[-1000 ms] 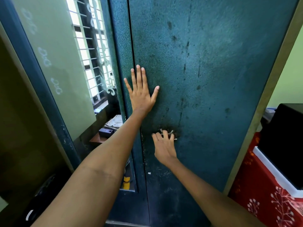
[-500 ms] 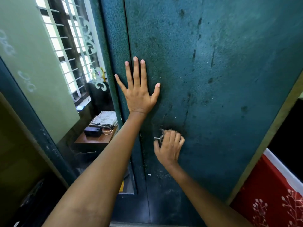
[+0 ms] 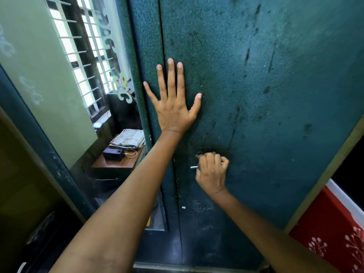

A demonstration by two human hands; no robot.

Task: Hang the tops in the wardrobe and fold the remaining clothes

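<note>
Left hand [image 3: 173, 111] presses flat on wardrobe door [image 3: 266, 95]; right hand [image 3: 211, 173] grips handle [image 3: 194, 167].

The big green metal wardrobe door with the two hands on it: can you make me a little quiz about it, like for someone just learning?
1. True or false: the left hand lies flat with spread fingers on the dark green textured metal wardrobe door.
2. What does the right hand grip?
A. a red cloth
B. the small silver metal door handle
C. a hanger
3. Fill in: the wardrobe doors are ____ (open or closed).

Key
1. True: the palm and straight fingers press across the seam between the two doors.
2. B: the fingers curl round the handle; only its tip shows.
3. Closed: the doors meet with no gap, and no clothes are in view.
</note>
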